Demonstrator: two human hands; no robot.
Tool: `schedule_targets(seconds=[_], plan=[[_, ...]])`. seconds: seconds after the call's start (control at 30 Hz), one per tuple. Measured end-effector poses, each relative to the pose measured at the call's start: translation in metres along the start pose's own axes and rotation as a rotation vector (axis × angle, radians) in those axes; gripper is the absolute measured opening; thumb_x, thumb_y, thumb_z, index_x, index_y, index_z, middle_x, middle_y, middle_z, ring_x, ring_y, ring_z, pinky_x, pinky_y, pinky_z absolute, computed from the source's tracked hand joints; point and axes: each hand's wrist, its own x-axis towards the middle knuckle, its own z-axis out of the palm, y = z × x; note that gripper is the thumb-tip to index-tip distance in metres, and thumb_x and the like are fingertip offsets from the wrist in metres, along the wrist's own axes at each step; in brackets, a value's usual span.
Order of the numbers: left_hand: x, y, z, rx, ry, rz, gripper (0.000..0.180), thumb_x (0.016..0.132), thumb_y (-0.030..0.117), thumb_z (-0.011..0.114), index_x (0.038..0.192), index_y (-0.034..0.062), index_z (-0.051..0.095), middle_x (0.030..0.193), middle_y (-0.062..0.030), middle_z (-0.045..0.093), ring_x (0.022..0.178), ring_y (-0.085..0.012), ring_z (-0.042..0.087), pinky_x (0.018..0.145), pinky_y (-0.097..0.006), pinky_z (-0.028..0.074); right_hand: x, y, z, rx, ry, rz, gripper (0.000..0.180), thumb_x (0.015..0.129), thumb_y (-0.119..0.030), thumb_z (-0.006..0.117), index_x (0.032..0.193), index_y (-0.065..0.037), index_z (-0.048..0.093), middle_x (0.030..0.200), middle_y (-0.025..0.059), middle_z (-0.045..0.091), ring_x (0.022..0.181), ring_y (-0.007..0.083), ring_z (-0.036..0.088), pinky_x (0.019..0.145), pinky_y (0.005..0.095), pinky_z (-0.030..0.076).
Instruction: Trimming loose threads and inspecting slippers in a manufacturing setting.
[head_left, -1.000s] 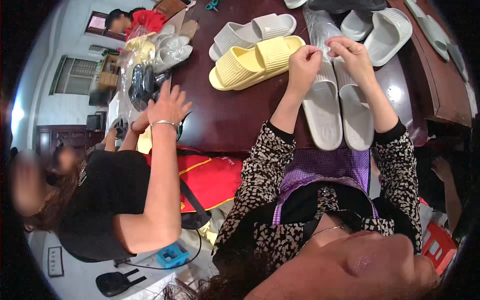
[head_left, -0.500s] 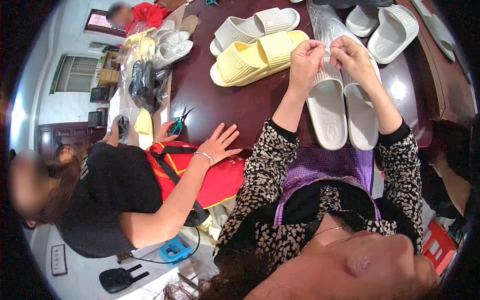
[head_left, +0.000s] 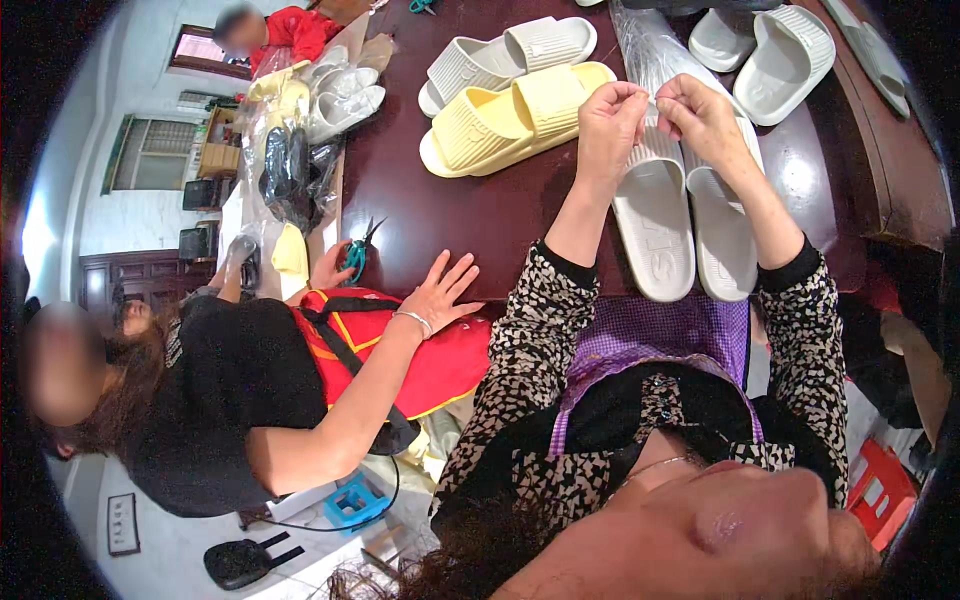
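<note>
My left hand (head_left: pixel 611 132) and my right hand (head_left: pixel 700 118) are raised side by side, each closed with thumb and fingertips pinched together. What they pinch, if anything, is too small to make out. Below them a pair of pale grey slide slippers lies at the table's near edge, the left slipper (head_left: pixel 655 238) beside the right slipper (head_left: pixel 724 248). My hands partly cover their straps. Clear plastic film (head_left: pixel 645 48) stretches away behind my fingertips. To the left of my left hand lie yellow slippers (head_left: pixel 478 130), with grey slippers (head_left: pixel 470 66) behind them.
More grey slippers (head_left: pixel 787 70) lie at the far right of the dark red table (head_left: pixel 420 215). At left, a co-worker's hand (head_left: pixel 440 292) rests near the table edge; the other holds teal-handled scissors (head_left: pixel 357 255). Bagged slippers (head_left: pixel 290 165) are piled beyond. A red plastic stool (head_left: pixel 882 492) stands low right.
My hands stay almost in place, still pinched. The co-worker's scissors and forearm have shifted slightly. The slippers in front of me lie as before.
</note>
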Motion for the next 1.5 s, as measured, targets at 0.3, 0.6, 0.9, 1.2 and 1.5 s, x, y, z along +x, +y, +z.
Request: schedule_targets(seconds=[0.3,0.6,0.9,1.2,1.5], plan=[[0.003,0.002,-0.002,0.032,0.01,0.002,0.004,0.083,0.006,0.058,0.085,0.0025,0.06,0.06,0.0014,0.054,0.047,-0.0032,0.044,0.043,-0.016,0.035,0.005,-0.003,0.001,-0.025,-0.005,0.009,0.007,0.088,-0.006,0.051,0.088,0.0,0.053,0.065,0.0012,0.055,0.055,0.0059,0.048,0.051,0.0195,0.041],[0.008,0.005,0.0,0.047,0.013,-0.014,0.002,0.08,0.005,0.058,0.082,0.0033,0.058,0.061,0.003,0.052,0.048,-0.0021,0.043,0.043,-0.016,0.034,0.008,-0.005,0.002,-0.037,0.042,-0.044,0.007,0.085,-0.006,0.054,0.085,0.001,0.056,0.062,0.0017,0.056,0.054,0.0062,0.051,0.05,0.0211,0.042],[0.013,0.005,-0.006,-0.028,-0.028,-0.059,0.001,0.077,0.002,0.057,0.078,0.0029,0.057,0.06,0.0009,0.053,0.047,-0.0038,0.044,0.042,-0.018,0.034,0.01,-0.003,0.004,-0.146,0.077,-0.07,0.008,0.082,-0.008,0.057,0.082,0.0,0.058,0.057,0.0053,0.059,0.052,0.0091,0.056,0.05,0.0241,0.045],[0.014,0.006,-0.007,-0.029,-0.03,-0.053,0.003,0.076,0.0,0.057,0.075,0.0027,0.057,0.06,-0.0002,0.053,0.047,-0.0056,0.046,0.043,-0.019,0.036,0.003,-0.016,0.008,-0.251,0.121,-0.152,0.007,0.082,-0.008,0.056,0.081,-0.001,0.058,0.058,0.008,0.06,0.053,0.0133,0.059,0.05,0.0268,0.046],[0.016,0.009,-0.008,-0.146,-0.092,-0.097,0.004,0.075,-0.001,0.059,0.076,0.0037,0.059,0.063,-0.0011,0.056,0.053,-0.0068,0.05,0.049,-0.019,0.04,0.005,-0.015,0.007,-0.237,0.165,-0.179,0.006,0.081,-0.007,0.056,0.081,-0.002,0.059,0.058,0.0085,0.059,0.052,0.0159,0.059,0.05,0.0287,0.046]])
